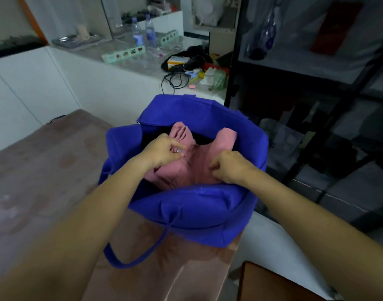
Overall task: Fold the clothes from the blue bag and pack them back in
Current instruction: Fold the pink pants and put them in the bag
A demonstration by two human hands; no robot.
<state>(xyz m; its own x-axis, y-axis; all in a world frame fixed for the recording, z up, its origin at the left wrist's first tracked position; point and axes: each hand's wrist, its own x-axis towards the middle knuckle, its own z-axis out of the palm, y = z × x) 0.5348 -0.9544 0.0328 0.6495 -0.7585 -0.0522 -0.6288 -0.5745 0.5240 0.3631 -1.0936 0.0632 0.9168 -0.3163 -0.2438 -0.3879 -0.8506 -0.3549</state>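
While both hands were down in the mouth of the blue bag, I had hold of the pink clothes inside it. My left hand pinched a bit of the pink cloth, and my right hand was curled tight into it too. The cloth looked bunched up and not folded, so I think this was the taking-out step, with folding to come after. Next I would need to lift it straight up, over the floppy rim, and lay it flat. The bag sat close to the right edge of the worktop, near its front corner, with its strap lying toward me. The left side of the worktop had lots of open room for spreading out. A black shelf stood close on the right, so that side was tight.
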